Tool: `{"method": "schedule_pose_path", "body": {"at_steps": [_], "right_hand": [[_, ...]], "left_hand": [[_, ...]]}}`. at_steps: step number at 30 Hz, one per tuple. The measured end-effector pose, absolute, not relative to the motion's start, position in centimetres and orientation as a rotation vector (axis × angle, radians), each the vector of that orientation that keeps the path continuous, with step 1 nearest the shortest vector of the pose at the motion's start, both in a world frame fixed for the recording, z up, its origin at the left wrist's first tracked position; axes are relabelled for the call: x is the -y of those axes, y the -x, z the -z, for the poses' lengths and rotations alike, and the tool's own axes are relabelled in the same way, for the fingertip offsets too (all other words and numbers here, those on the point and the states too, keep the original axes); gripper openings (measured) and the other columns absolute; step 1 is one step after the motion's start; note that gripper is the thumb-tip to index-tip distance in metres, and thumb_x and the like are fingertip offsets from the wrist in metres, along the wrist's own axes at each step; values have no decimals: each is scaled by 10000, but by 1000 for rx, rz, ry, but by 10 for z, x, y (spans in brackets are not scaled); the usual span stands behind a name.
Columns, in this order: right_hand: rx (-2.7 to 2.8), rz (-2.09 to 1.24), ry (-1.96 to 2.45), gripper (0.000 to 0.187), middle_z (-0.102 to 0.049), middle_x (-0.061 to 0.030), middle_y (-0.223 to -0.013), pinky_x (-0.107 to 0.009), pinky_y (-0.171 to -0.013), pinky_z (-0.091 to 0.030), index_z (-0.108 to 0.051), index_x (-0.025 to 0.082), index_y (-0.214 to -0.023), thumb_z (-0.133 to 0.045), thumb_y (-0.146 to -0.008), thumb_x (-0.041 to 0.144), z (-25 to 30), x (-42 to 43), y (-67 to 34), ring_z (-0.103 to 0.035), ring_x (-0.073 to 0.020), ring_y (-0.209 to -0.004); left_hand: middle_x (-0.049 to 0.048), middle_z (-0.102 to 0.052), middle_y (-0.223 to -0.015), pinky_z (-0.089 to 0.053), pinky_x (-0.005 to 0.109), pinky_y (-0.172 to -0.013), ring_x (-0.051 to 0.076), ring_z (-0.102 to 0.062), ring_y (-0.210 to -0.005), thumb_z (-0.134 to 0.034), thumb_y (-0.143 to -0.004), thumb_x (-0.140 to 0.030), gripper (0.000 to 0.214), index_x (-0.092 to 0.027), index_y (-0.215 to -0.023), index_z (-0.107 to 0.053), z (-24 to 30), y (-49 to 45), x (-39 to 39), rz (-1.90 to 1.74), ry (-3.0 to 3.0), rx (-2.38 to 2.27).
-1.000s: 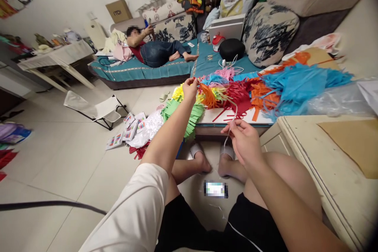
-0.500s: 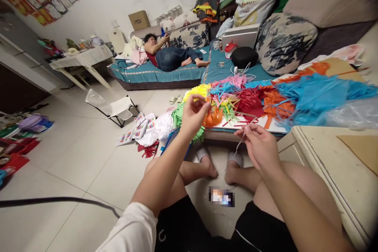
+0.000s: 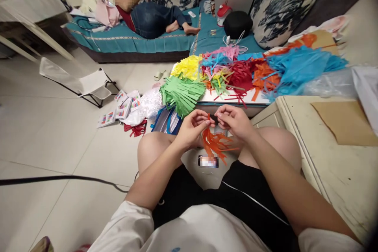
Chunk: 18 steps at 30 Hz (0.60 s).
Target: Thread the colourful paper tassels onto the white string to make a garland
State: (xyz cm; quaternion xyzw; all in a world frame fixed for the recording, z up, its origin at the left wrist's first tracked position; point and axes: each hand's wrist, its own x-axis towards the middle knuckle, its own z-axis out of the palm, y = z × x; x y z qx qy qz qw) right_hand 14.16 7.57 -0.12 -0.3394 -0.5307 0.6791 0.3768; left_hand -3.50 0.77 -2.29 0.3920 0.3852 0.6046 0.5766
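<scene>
Between my knees, my left hand (image 3: 191,129) and my right hand (image 3: 234,122) meet in a pinch at the top of an orange paper tassel (image 3: 216,143). Its cut strips hang down over a phone (image 3: 208,161) lying on the floor. Just ahead, a low table (image 3: 233,102) bears heaps of fringed paper: green (image 3: 180,92), yellow (image 3: 187,67), red (image 3: 242,76) and blue (image 3: 298,69).
A worn cream cabinet top (image 3: 327,153) with a brown card sheet stands at my right. Booklets (image 3: 118,110), a plastic bag and a folding seat (image 3: 79,84) lie on the tiled floor at left. A person reclines on a teal mattress (image 3: 132,43) at the back.
My left hand drew an orange tassel off the table heap down to my lap. My right hand came in to meet it. The camera tipped downward.
</scene>
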Motion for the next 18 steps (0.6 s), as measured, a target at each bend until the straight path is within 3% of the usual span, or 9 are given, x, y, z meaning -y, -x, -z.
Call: {"method": "schedule_pose_path", "body": {"at_steps": [5, 9, 14, 18], "right_hand": [[1505, -1575, 905, 525, -589, 35, -583, -218, -460, -365, -683, 183, -834, -916, -757, 647, -3, -69, -135, -478, -83, -477], [1520, -1579, 899, 566, -623, 21, -596, -209, -441, -339, -690, 181, -834, -903, -752, 700, -8, -63, -134, -497, -83, -487], [1561, -1692, 855, 562, -677, -6, -652, -224, -467, -420, -706, 179, -906, -913, -764, 682, -10, -61, -136, -653, -137, -573], [1546, -1664, 886, 580, -663, 0, -618, -241, -486, -471, -690, 189, -842, -933, -726, 702, -10, -63, -137, -607, -123, -536]], "left_hand": [[57, -817, -925, -637, 298, -805, 159, -787, -784, -935, -802, -514, 457, -200, -1001, -670, 26, 39, -5, -1369, -897, -894], [16, -801, -861, -629, 279, -746, 149, -772, -720, -954, -781, -502, 523, -223, -1025, -585, 26, 36, -4, -1324, -816, -823], [-8, -773, -829, -609, 249, -719, 119, -744, -677, -934, -823, -470, 488, -222, -988, -547, 22, 31, -2, -1314, -834, -770], [21, -774, -878, -634, 283, -788, 149, -786, -767, -897, -862, -505, 442, -213, -1001, -596, 20, 29, 0, -1336, -974, -829]]}}
